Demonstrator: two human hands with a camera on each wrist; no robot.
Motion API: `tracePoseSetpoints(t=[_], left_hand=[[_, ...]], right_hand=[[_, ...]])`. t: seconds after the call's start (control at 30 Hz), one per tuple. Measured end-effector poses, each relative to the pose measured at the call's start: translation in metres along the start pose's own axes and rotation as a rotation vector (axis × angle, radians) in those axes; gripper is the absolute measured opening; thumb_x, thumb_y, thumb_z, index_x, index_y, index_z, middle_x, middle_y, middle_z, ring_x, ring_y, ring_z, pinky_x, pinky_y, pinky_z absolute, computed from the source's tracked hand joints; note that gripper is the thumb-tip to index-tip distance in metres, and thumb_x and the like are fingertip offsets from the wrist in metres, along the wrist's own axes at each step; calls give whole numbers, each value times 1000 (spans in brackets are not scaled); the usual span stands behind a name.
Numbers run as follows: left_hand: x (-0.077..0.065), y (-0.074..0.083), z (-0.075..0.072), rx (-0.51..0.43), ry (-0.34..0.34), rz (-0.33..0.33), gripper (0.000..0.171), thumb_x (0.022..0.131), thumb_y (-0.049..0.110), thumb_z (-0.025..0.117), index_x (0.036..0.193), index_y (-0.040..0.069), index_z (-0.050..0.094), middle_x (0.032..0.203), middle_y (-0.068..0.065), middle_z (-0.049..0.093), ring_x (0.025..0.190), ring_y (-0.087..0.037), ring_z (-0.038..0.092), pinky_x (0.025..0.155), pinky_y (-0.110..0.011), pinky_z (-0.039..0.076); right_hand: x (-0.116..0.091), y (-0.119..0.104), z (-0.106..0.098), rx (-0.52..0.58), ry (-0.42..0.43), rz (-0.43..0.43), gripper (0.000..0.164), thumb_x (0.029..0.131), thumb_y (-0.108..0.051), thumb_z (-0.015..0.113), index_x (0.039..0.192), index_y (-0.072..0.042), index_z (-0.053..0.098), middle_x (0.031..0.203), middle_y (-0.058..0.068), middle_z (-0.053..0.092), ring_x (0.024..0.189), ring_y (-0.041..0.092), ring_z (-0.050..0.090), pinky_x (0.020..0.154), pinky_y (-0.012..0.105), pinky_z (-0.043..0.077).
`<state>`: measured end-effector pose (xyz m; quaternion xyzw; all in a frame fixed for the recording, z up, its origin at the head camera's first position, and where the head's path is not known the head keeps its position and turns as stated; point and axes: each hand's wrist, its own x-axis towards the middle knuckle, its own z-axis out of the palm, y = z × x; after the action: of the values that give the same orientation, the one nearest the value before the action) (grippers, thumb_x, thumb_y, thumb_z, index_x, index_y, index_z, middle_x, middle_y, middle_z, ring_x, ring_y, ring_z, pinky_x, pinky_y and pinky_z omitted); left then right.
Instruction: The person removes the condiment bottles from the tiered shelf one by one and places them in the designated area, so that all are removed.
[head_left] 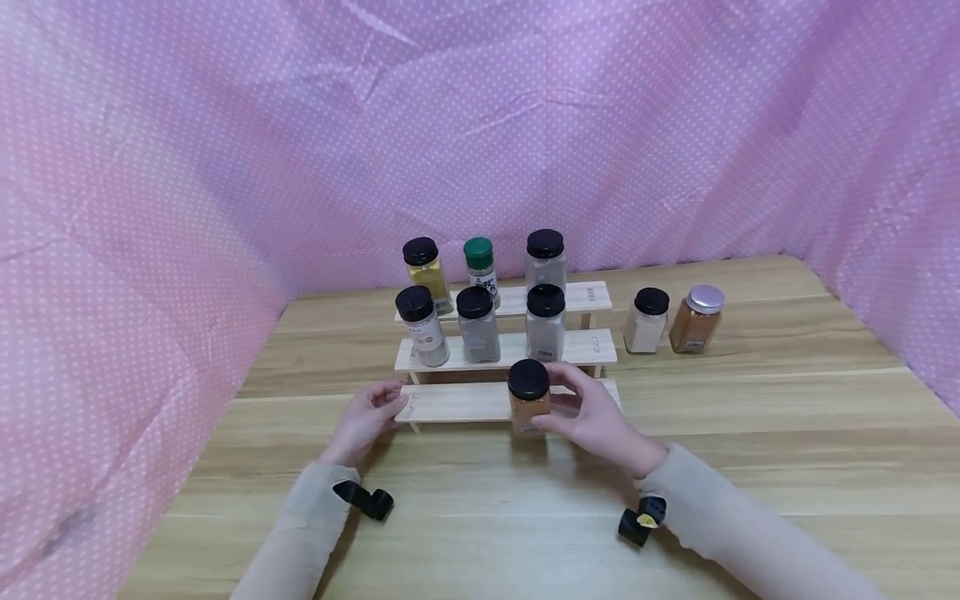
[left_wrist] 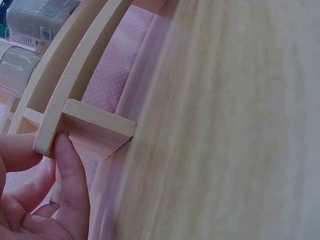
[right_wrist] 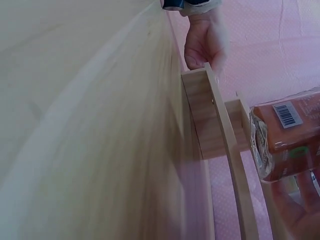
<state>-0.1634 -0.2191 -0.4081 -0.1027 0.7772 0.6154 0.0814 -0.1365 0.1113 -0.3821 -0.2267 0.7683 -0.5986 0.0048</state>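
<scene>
My right hand (head_left: 596, 421) grips a spice jar (head_left: 527, 412) of orange-brown powder with a black lid. The jar is held over the front edge of the lowest step (head_left: 457, 402) of a three-tier wooden rack; in the right wrist view the jar's base (right_wrist: 261, 142) shows, raised off the board. At the rack's left end my left hand (head_left: 366, 421) pinches the corner of that same step, thumb and finger (left_wrist: 72, 180) on either side of the board. Three black-lidded jars, among them a grey one (head_left: 480, 333), stand on the middle step.
The top step bears a yellow-filled jar (head_left: 429, 279), a green-lidded bottle (head_left: 482, 271) and a black-lidded jar (head_left: 546, 267). Right of the rack, a white-filled jar (head_left: 646, 325) and a silver-lidded brown jar (head_left: 696, 323) stand on the wooden table (head_left: 787, 400). Pink dotted cloth (head_left: 480, 125) hangs behind.
</scene>
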Motion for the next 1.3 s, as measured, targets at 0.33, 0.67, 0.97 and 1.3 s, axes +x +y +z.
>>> tracePoseSetpoints(t=[0.33, 0.67, 0.97, 1.3], left_hand=[[2, 3, 0, 10, 1, -3, 35, 94, 4, 55, 126, -9, 49, 95, 1, 57, 77, -3, 54, 65, -18, 49], [4, 3, 1, 30, -9, -18, 34, 94, 4, 55, 126, -6, 51, 96, 0, 57, 78, -4, 55, 66, -19, 49], [6, 5, 2, 67, -10, -11, 35, 94, 7, 56, 126, -5, 51, 101, -2, 55, 81, -5, 52, 68, -20, 48], [2, 2, -1, 97, 8, -13, 31, 94, 6, 56, 122, -6, 53, 97, -1, 55, 76, -4, 52, 65, -19, 47]], right_hand=[[-13, 5, -24, -10, 42, 8, 55, 78, 0, 74, 126, 2, 49, 122, 19, 55, 106, -4, 51, 91, 16, 45], [-27, 6, -48, -64, 109, -17, 50, 78, 4, 72, 124, 5, 49, 113, -14, 56, 104, -6, 52, 86, 14, 45], [-38, 12, -77, -104, 183, -33, 47, 79, 9, 69, 121, 3, 50, 112, -25, 53, 104, -9, 51, 85, 9, 45], [-46, 18, -105, -44, 257, -107, 62, 74, 21, 65, 117, -21, 54, 108, -18, 57, 98, -6, 54, 82, 7, 46]])
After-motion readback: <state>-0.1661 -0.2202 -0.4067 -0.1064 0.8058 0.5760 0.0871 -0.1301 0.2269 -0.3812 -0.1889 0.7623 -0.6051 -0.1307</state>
